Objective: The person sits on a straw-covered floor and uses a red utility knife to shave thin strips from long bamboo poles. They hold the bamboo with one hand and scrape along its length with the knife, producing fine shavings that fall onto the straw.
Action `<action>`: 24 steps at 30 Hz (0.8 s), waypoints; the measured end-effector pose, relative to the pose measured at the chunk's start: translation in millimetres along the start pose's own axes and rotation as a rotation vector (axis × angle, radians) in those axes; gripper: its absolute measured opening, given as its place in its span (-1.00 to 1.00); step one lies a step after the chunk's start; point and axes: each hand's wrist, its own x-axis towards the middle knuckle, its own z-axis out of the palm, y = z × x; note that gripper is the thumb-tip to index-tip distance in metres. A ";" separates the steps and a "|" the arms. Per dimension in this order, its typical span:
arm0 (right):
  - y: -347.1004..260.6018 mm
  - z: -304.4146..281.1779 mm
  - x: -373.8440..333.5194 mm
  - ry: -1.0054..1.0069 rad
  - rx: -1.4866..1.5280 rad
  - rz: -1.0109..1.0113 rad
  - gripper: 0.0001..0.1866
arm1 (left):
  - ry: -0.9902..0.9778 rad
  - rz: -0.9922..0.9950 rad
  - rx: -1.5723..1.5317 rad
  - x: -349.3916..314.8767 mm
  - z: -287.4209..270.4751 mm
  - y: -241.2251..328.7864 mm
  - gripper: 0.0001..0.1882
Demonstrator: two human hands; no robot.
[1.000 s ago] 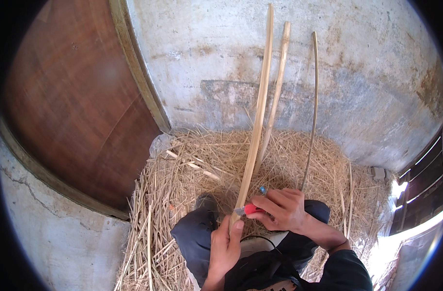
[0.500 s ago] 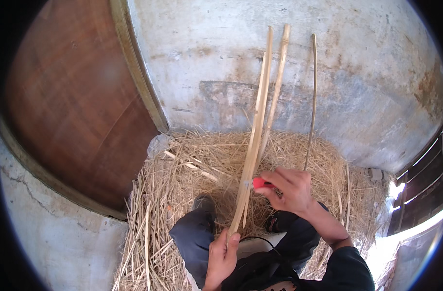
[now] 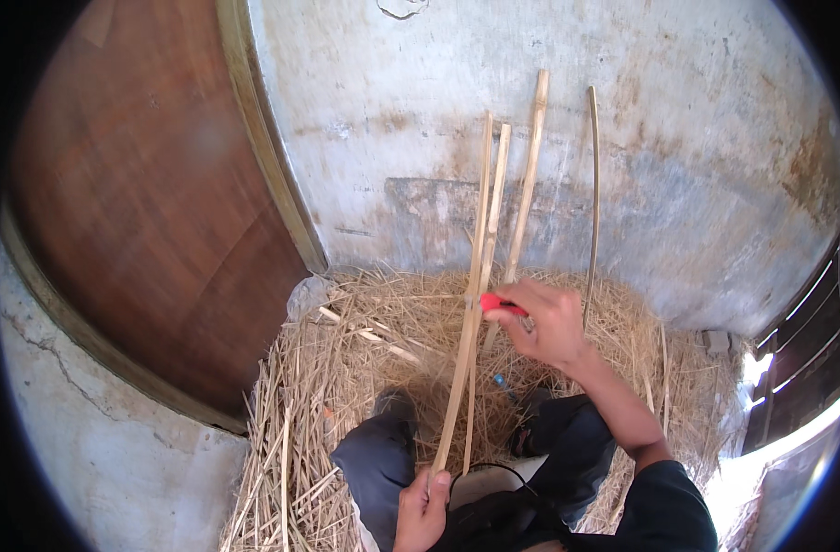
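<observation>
A long, pale bamboo strip (image 3: 457,396) slants up from my lap toward the wall. Its near end is gripped in my left hand (image 3: 423,511), thumb on top, close to my left thigh. Farther along the strip, my right hand (image 3: 550,322) is closed round a red-handled knife (image 3: 495,302) whose tip meets the bamboo. Beyond the knife two narrow pieces stand apart, and a thin sliver (image 3: 471,423) hangs down beside the held strip. Whether these pieces are still joined at the knife I cannot tell.
A thicker bamboo stick (image 3: 530,175) and a thin dark one (image 3: 594,193) lean on the stained wall (image 3: 365,120). Straw and shavings (image 3: 291,442) cover the floor around my feet. A brown door panel (image 3: 144,212) is at the left. A small blue thing (image 3: 500,379) lies between my feet.
My right hand has moved with the knife farther along the strip, away from my left hand. The pieces beyond the knife now show more of a gap. The view has shifted slightly.
</observation>
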 end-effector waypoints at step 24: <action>132.2 33.9 89.8 -0.048 -0.159 0.187 -0.53 | -0.014 -0.094 -0.146 -36.7 -4.1 -27.5 -0.52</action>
